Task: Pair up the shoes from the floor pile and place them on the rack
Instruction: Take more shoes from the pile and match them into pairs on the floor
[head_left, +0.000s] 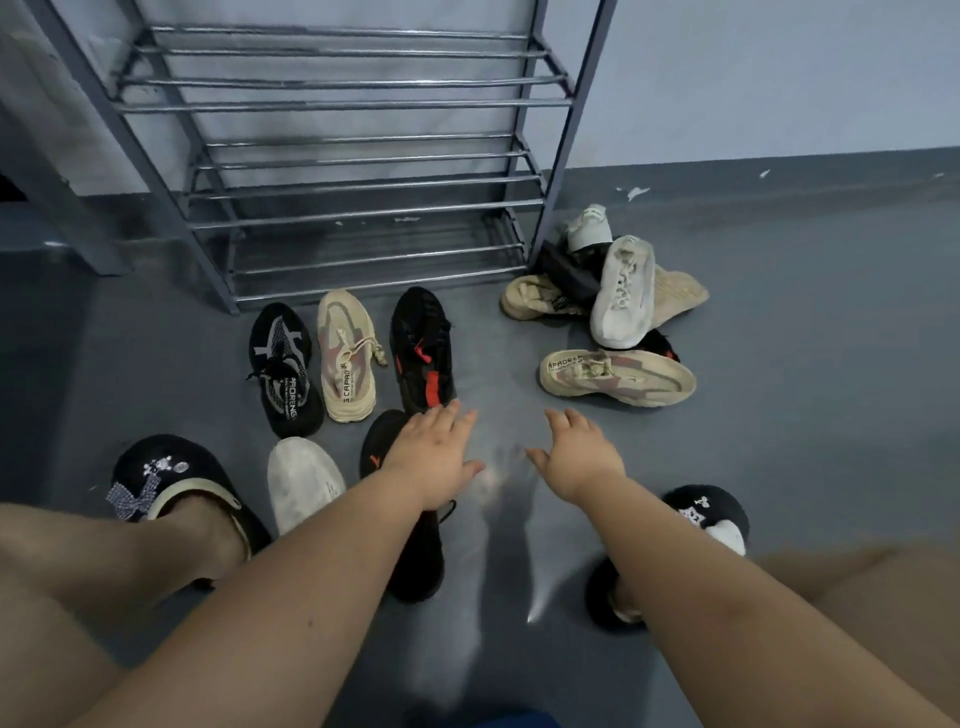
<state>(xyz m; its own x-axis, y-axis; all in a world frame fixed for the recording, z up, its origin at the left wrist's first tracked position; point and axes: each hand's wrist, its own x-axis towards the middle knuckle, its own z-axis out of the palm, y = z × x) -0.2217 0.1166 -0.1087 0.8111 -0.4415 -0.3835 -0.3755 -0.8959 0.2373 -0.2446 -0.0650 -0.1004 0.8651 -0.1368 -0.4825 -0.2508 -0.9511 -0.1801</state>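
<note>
Sorting step judged in hand; black shoe with red stripe (423, 353) lies just beyond left hand (434, 457) fingers, its likely mate (410, 545) beneath that wrist; pile (613, 291) lies beyond right hand (579, 457); both hands' fingers spread, nothing held; rack (363, 156) bare; next, one pair to be gripped.

The scene is being viewed through one wide-angle camera worn on the head, which is being aimed forward and steeply down over both outstretched forearms. The grey floor (779, 467) is being seen at close range, while the metal shoe rack (363, 156) is being framed farther off along the top, its straight bars being bowed by the lens.
</note>
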